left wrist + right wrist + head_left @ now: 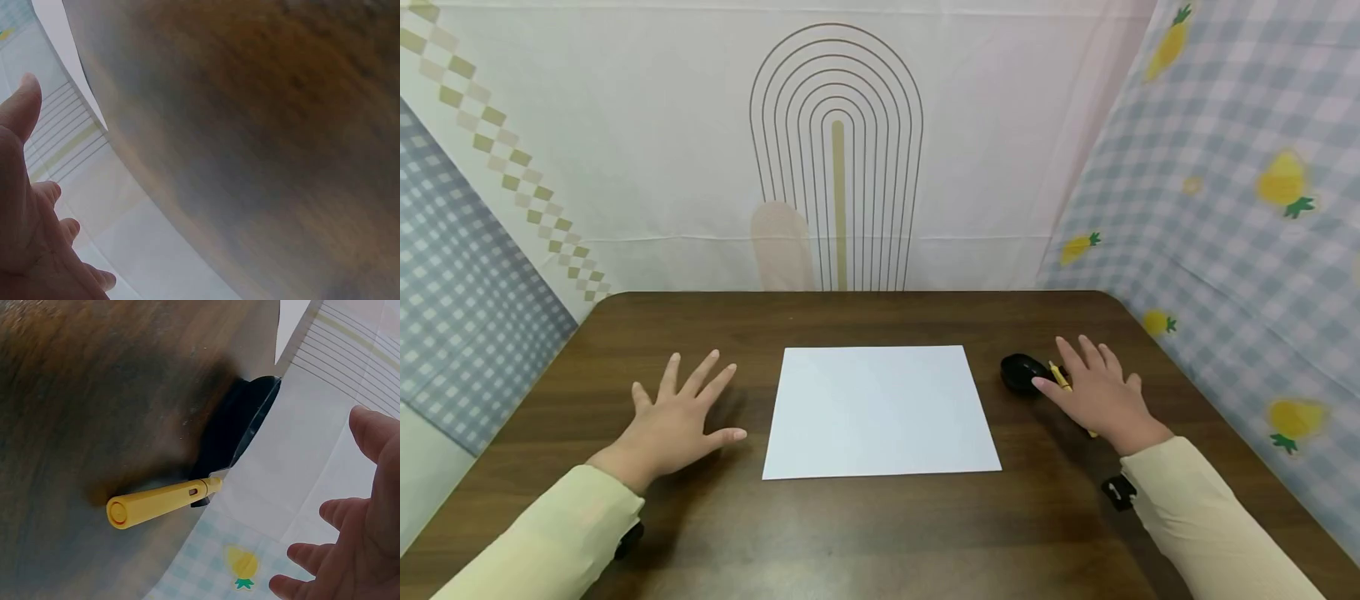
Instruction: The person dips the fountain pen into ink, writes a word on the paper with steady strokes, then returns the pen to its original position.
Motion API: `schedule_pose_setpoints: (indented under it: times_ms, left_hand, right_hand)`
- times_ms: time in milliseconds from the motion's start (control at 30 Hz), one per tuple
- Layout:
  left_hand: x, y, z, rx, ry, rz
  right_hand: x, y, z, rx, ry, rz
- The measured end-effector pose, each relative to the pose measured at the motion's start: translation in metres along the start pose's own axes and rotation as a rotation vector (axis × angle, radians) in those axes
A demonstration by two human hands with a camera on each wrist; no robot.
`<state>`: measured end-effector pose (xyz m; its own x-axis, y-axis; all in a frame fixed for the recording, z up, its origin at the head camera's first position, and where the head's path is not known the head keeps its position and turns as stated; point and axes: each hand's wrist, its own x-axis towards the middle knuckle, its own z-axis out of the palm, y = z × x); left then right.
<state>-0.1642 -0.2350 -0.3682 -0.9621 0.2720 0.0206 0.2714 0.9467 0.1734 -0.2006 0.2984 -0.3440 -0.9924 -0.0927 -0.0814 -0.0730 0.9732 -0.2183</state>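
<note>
A blank white sheet of paper [880,412] lies flat on the brown wooden table, between the two hands. Left of it, my left hand [666,429] is spread with straight fingers and holds nothing. My right hand [1101,400] is likewise spread, over the right side of the table, with nothing in its grasp. Beneath and beside that hand lie a black rounded object [1019,372] and a slim yellow pen-like stick [159,503]. The right hand partly hides both in the head view. In the right wrist view the stick's round end faces the camera, with the black object just behind.
The brown table [850,533] has rounded far corners. Behind it hangs a white cloth [662,150] printed with arches. Blue checked cloth [1240,250] with yellow fruit prints covers the right side, and more checked cloth [467,267] hangs at left.
</note>
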Motion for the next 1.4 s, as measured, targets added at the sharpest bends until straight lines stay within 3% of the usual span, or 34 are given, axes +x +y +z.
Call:
schedule_pose_setpoints:
  times_ms: [267,700,1400]
  left_hand:
    - [-0.001,0.004,0.002,-0.001,-0.024,0.038]
    - [0.0,0.011,0.009,0.006,-0.01,0.102]
    - [0.003,0.025,0.017,0.01,-0.061,0.184]
  right_hand:
    - [-0.001,0.002,0.004,-0.003,-0.018,0.017]
    - [0.0,0.012,0.014,-0.007,-0.044,0.026]
    - [-0.001,0.023,0.019,-0.042,-0.048,0.042]
